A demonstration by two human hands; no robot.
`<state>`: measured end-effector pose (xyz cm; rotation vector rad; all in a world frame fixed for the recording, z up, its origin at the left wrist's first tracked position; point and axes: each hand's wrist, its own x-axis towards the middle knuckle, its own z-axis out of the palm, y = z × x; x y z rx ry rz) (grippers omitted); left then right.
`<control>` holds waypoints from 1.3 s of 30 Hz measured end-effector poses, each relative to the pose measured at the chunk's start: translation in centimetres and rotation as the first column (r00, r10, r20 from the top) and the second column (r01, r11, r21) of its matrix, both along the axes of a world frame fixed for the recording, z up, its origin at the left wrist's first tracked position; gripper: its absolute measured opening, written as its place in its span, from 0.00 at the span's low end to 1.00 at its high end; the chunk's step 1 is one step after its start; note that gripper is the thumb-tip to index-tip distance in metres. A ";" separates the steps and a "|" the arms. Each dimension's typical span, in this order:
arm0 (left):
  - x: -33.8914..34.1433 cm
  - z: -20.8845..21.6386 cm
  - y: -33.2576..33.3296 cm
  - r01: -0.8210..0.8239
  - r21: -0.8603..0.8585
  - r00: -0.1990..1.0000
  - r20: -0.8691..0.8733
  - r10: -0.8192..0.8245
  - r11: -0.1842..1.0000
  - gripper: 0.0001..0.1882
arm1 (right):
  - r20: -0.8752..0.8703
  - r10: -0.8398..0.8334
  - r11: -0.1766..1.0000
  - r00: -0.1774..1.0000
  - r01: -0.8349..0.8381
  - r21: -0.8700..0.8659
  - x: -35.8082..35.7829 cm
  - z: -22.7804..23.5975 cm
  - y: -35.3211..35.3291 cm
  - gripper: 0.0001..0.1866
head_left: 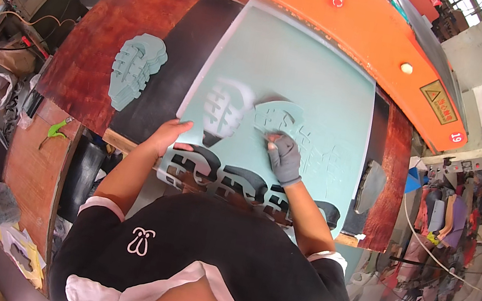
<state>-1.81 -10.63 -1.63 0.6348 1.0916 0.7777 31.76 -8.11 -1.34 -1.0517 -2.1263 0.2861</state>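
Note:
A pale green sheet (283, 49) lies across the worktable, with shoe-upper outlines cut in it. At its near left edge my bare left hand (170, 137) grips the sheet, thumb on top. My right hand (284, 159), in a grey fingerless glove, is closed at a cut shoe-upper piece (282, 111) that tilts up out of the sheet. Its fingertips pinch the near edge of that piece. To the left of the piece a hole of the same shape shows a whitish surface. Along the sheet's near edge, a row of cut-out openings (242, 184) hangs over the table edge.
A stack of cut green pieces (134, 72) lies on the left of the table. An orange machine beam (304, 1) spans the far side. On the right rests a grey flat piece (370, 186). Green-handled snips (57, 131) lie on a side board (35, 180).

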 end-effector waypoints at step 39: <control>17.0 -3.9 -5.6 0.167 -0.329 0.688 0.714 0.129 0.929 0.22 | -0.363 -0.640 0.748 0.677 0.443 -0.494 6.4 9.0 18.3 0.19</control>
